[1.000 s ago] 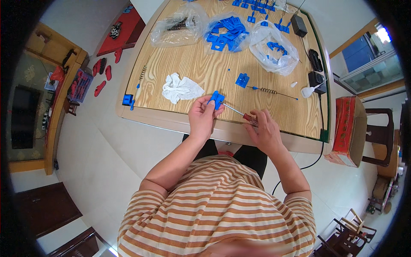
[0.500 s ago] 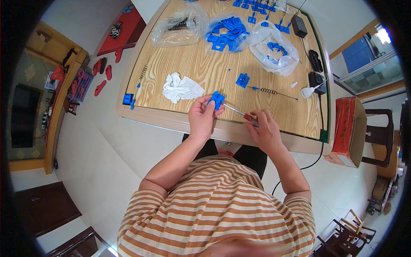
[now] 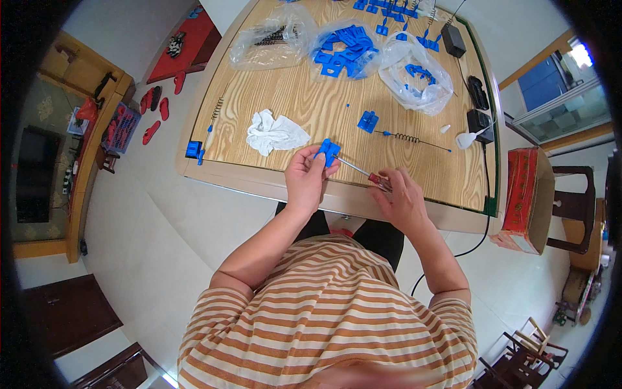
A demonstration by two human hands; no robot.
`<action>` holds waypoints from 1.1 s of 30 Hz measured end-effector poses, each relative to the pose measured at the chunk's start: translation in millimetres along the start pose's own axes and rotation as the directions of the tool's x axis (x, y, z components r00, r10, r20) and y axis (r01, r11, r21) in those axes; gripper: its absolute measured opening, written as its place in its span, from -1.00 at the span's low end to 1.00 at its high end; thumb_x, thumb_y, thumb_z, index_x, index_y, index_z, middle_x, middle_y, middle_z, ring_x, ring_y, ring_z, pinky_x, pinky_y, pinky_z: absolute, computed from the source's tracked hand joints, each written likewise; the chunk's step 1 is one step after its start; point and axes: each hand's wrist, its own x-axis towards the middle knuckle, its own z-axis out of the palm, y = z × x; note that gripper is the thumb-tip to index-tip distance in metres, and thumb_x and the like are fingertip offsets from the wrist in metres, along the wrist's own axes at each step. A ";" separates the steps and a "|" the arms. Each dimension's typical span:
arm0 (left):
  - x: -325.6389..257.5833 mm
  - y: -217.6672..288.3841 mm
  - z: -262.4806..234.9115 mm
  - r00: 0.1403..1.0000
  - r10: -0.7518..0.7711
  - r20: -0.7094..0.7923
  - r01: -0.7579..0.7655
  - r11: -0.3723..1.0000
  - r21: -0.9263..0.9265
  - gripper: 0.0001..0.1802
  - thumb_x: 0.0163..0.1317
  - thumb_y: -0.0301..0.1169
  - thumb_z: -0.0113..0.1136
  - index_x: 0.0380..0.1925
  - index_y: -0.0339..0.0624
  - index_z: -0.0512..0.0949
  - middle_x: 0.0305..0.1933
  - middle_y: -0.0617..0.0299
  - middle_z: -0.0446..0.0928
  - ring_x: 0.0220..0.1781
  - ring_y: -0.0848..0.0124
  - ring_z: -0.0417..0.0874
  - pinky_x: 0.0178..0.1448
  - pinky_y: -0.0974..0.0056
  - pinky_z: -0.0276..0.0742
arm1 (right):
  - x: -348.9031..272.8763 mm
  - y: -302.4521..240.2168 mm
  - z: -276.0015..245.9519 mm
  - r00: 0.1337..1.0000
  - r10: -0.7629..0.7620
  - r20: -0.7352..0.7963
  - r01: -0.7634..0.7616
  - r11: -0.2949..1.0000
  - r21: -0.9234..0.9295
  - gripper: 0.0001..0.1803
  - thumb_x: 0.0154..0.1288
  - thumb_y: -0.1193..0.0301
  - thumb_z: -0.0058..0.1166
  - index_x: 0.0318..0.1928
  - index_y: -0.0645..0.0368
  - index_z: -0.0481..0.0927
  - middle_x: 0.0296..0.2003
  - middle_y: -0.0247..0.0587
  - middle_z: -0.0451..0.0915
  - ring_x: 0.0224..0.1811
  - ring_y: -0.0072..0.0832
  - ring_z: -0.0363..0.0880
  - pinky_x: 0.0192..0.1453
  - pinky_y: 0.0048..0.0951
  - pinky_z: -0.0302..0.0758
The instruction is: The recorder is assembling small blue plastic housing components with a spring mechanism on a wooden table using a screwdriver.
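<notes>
Near the table's front edge, my left hand point(image 3: 307, 174) pinches a blue plastic part point(image 3: 328, 151) between thumb and fingers. My right hand point(image 3: 402, 200) is closed round the red handle of a screwdriver point(image 3: 355, 167), whose metal tip meets the right side of that part. Just left of my left hand lies a crumpled white cloth point(image 3: 275, 133). Beyond my right hand are a loose blue part point(image 3: 368, 122) and a coiled spring antenna point(image 3: 408, 137) with a blue end. Another blue piece point(image 3: 194, 150) sits at the left table corner, with a coil spring point(image 3: 216, 113) behind it.
Across the back stand clear plastic bags of springs point(image 3: 275, 39), blue plates point(image 3: 343, 50) and small blue pieces point(image 3: 414, 71). Black adapters point(image 3: 478, 123), a cable and a white nozzle bottle point(image 3: 468, 138) line the right side. A red carton point(image 3: 523, 198) stands beside the table.
Very little differs. My right fingers have shifted slightly on the screwdriver handle; the blue part stays in my left hand.
</notes>
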 end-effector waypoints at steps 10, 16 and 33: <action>1.2 -1.2 -1.2 1.000 0.005 0.003 -0.005 1.000 -0.006 -0.80 0.37 -0.56 0.00 -0.03 -0.34 0.41 -0.16 0.04 0.57 -0.18 0.30 0.68 -0.07 0.26 0.71 | 0.6 9.6 1.6 0.989 -0.101 -0.110 0.093 0.992 -0.082 -0.76 0.17 0.43 0.23 -0.19 0.26 0.53 -0.37 -0.09 0.50 -0.35 -0.11 0.53 -0.30 -0.20 0.48; 0.5 -0.3 -1.3 1.000 -0.005 -0.004 0.005 1.000 0.005 -0.80 0.37 -0.56 0.00 -0.03 -0.35 0.40 -0.15 0.04 0.57 -0.18 0.29 0.69 -0.07 0.25 0.71 | 1.5 -5.0 -2.3 0.993 -0.014 -0.114 0.011 1.000 -0.026 -0.75 0.19 0.43 0.21 -0.16 0.26 0.51 -0.34 -0.09 0.49 -0.32 -0.11 0.53 -0.31 -0.20 0.47; 2.1 -0.4 -4.9 1.000 -0.008 -0.001 0.008 1.000 -0.026 -0.82 0.36 -0.56 0.03 -0.06 -0.33 0.42 -0.16 0.01 0.58 -0.17 0.26 0.69 -0.07 0.23 0.71 | -1.2 4.7 -0.4 0.997 -0.076 -0.023 0.075 0.995 -0.065 -0.72 0.20 0.40 0.19 -0.10 0.22 0.52 -0.37 -0.12 0.49 -0.37 -0.13 0.50 -0.31 -0.22 0.43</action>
